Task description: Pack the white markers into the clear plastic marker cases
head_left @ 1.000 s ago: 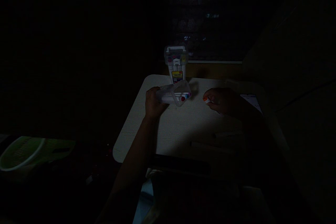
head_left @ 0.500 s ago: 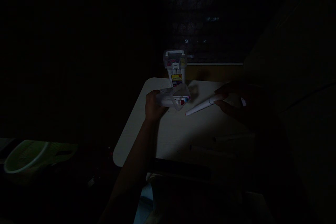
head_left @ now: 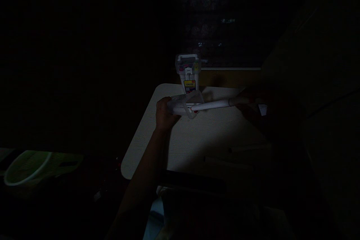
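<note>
My left hand is closed around a clear plastic case, tipped on its side with its opening facing right. Inside it lie markers, one with a red end showing at the mouth. My right hand, very dark, grips a white marker held nearly level. The marker's left tip is at the case's opening; whether it is inside or just in front I cannot tell. Behind stands an upright clear case of markers with a white handle and a yellow label.
The pale table has rounded corners. Two more markers lie in shadow on its right part, one of them a dim marker. A green basket is at the lower left. A dark wall rises behind.
My right hand has brought the marker left and levelled it, its tip rising from above the table to the case's opening. My left hand and the case have hardly moved.
</note>
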The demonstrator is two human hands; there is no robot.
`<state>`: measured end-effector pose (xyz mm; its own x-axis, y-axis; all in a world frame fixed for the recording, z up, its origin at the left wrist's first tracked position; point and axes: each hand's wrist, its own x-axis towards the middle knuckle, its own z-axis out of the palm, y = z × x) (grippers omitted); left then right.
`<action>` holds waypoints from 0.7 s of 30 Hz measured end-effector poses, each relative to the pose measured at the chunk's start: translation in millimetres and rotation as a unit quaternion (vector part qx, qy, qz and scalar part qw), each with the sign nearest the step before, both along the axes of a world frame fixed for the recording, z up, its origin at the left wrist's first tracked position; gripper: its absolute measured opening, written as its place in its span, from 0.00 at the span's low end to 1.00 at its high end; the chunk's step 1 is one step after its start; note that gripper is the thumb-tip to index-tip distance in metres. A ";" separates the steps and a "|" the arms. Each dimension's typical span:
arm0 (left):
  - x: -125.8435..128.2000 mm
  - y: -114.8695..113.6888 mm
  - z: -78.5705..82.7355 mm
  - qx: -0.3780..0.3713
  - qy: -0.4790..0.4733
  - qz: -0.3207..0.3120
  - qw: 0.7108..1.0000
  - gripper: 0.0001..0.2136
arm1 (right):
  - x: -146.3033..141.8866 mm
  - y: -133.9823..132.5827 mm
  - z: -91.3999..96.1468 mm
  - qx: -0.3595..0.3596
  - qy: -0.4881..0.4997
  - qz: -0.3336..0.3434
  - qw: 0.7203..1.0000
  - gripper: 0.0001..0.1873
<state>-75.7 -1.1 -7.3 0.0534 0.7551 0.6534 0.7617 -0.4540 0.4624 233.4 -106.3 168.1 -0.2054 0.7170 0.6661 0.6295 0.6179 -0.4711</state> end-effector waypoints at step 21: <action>2.2 -3.0 3.3 -0.011 -0.004 0.007 1.000 0.34 | -21.4 8.1 -16.4 -0.043 -0.137 0.096 0.985 0.09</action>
